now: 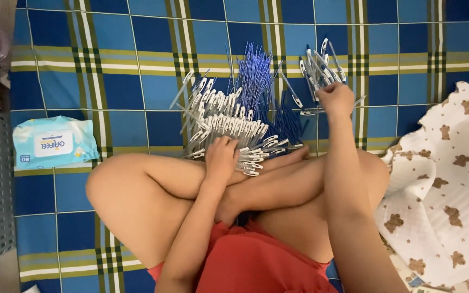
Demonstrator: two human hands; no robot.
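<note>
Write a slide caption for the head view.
Seated cross-legged, left hand on a pen pile, right hand gripping a bunch.

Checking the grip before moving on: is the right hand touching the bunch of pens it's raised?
Touching. The head view shows the right hand closed around the lower ends of the pen bunch, which fans out above the fist.

Two hands reach out in front of crossed legs.
The left hand (pixel 221 157) is low and close to the knees, fingers curled down. The right hand (pixel 335 99) reaches farther out on a straight arm, fingers closed tight.
</note>
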